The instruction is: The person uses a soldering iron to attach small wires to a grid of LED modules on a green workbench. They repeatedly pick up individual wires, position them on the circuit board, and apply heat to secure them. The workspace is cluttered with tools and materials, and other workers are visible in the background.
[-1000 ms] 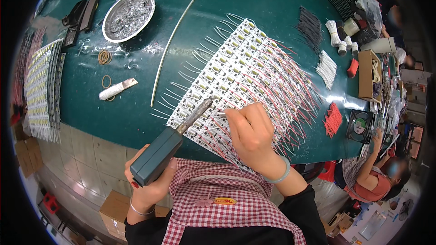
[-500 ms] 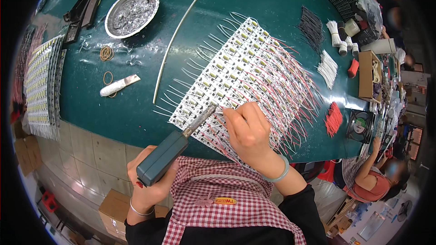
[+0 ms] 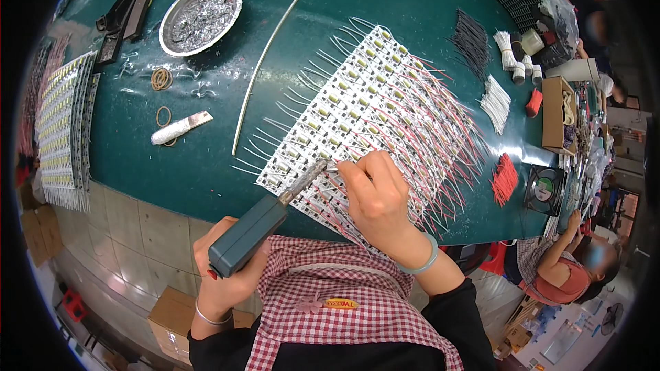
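My left hand (image 3: 230,261) is closed around the dark green body of a soldering iron (image 3: 247,235). Its metal tip reaches up and right onto a panel of small white circuit boards (image 3: 313,127) lying at a slant near the table's front edge. Just right of the tip, my right hand (image 3: 377,189) pinches what looks like a thin wire, mostly hidden by the fingers. White wires (image 3: 275,124) stick out from the panel's left side. Many red and white wires (image 3: 440,144) fan out over its right side.
On the green table (image 3: 185,185) lie a metal bowl of solder scraps (image 3: 199,20), rubber bands (image 3: 161,80), a white-wrapped blade (image 3: 182,128) and a long pale rod (image 3: 269,62). Wire bundles (image 3: 504,178) and a small fan (image 3: 545,190) are right; stacked panels (image 3: 65,127) left. Another person (image 3: 560,271) sits right.
The iron and my left hand have shifted very slightly up and right. My right hand stays by the tip, almost unmoved. The person at the right has moved their arms a little.
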